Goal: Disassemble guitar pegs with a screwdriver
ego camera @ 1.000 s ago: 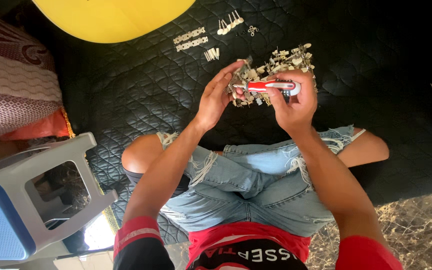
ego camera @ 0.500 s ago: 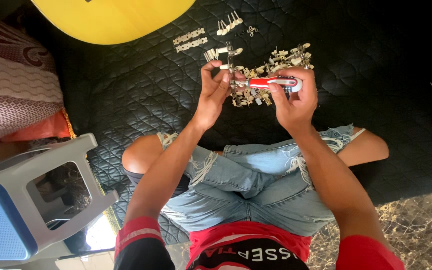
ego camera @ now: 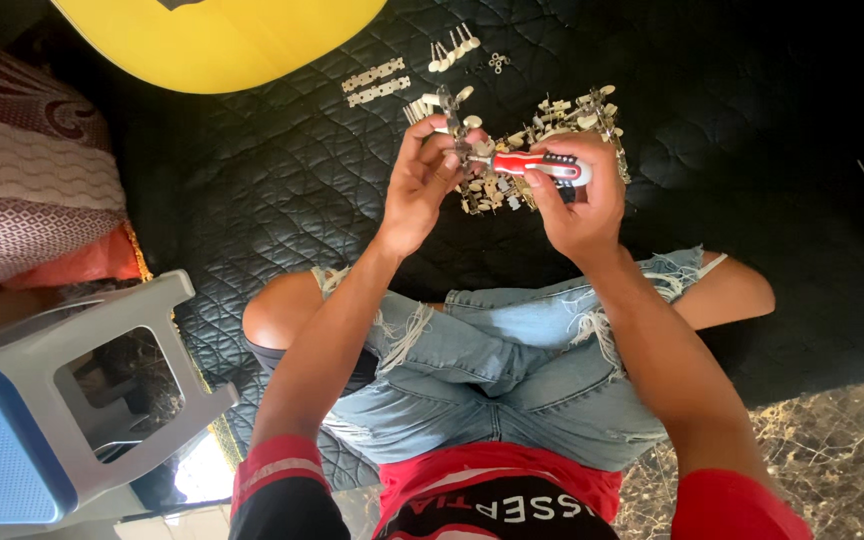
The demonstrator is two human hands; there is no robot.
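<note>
1. While I sit cross-legged on the black quilted mat (ego camera: 202,220), my right hand (ego camera: 577,195) is closed around the red-and-grey screwdriver (ego camera: 542,165), and its long axis runs level, left to right, with the tip pointing at my left hand (ego camera: 422,185).
2. My left fingers (ego camera: 439,150) are pinched shut on a small metal tuner part (ego camera: 460,135); it sits just at the end of the screwdriver shaft, so the tool meets it from the right.
3. Both hands hover above the heap of metal tuners (ego camera: 552,125); the left is the nearer one to the part, the right the nearer to the heap.
4. The part looks pale, silvery, with a cream-coloured knob; I cannot tell its finer detail.
5. Beyond lie two flat metal strips (ego camera: 376,82), loose pegs (ego camera: 452,48) and the yellow guitar body (ego camera: 222,40); a grey-and-blue stool (ego camera: 52,400) stands to my left.
</note>
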